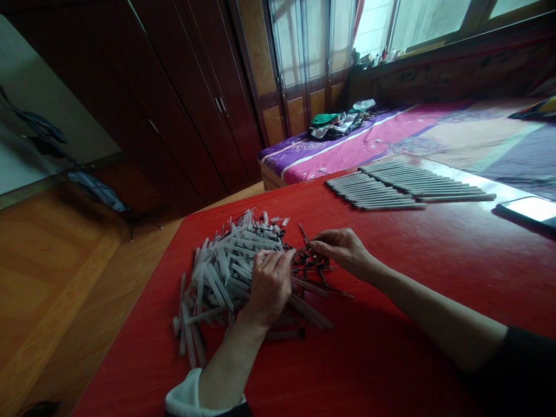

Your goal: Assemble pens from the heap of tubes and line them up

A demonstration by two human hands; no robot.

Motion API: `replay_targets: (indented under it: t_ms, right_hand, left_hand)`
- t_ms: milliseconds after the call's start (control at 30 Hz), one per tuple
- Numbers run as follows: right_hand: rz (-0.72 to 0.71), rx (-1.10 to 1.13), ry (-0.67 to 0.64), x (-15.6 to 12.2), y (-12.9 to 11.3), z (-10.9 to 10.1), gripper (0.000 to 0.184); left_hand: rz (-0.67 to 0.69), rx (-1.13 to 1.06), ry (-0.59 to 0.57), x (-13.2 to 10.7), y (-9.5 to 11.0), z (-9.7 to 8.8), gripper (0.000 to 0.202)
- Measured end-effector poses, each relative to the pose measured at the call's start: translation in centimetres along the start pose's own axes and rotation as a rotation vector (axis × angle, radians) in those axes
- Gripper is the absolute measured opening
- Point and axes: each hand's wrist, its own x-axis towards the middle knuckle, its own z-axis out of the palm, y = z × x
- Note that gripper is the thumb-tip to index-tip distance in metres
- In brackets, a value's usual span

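My left hand (271, 284) is closed at the right side of a pile of translucent whitish tubes (217, 272), which look like pen barrels. A thin dark rod (300, 251) spans the small gap between its fingertips and those of my right hand (341, 248). The right hand pinches with thumb and forefinger, its other fingers curled. Another slim dark stick (303, 233), resembling a pen refill, slants past the right fingertips. Below both hands lie small black pieces and more thin sticks (339, 291). What the left fingers cover is hidden.
Two neat rows of grey pen-like sticks (377, 194) with dark ends lie at the back right of the red table (391, 341). A phone (527, 211) rests at the right edge. Beyond stands a bed (321, 159) with folded things on it; wardrobes (208, 98) line the wall.
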Motion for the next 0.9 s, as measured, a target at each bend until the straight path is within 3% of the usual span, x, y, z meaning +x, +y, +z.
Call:
replay_targets:
  t_ms: [900]
  right_hand:
    - [0.016, -0.017, -0.008, 0.04, 0.04, 0.01, 0.038]
  left_hand:
    - [-0.002, -0.007, -0.01, -0.01, -0.07, 0.18, 0.026]
